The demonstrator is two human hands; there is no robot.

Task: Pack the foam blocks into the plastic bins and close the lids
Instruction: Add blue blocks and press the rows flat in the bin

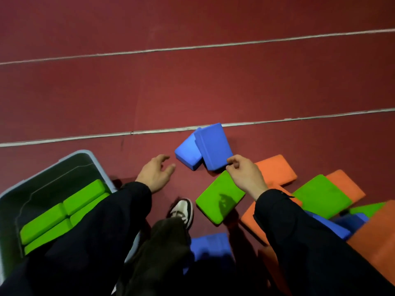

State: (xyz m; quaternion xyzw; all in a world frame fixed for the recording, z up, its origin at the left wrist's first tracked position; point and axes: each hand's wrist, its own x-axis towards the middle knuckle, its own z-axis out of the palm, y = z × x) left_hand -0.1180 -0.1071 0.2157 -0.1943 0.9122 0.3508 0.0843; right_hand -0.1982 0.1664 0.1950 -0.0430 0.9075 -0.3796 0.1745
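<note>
Dark sleeves cover both forearms at the near edge of view, with a dark trouser leg and a black-and-white shoe between them. Nearest left, a grey plastic bin stands open, four green foam blocks packed flat inside it. Nearest right, loose orange, green and blue foam blocks lie heaped on the red sports floor; one green rectangular foam block lies tilted beside the shoe. Further out, the left hand hovers over the floor, grip wide and holding nothing. The right hand pinches the near corner of the upper blue foam block, which overlaps a second blue foam block. Beyond, white painted lines cross the floor.
</note>
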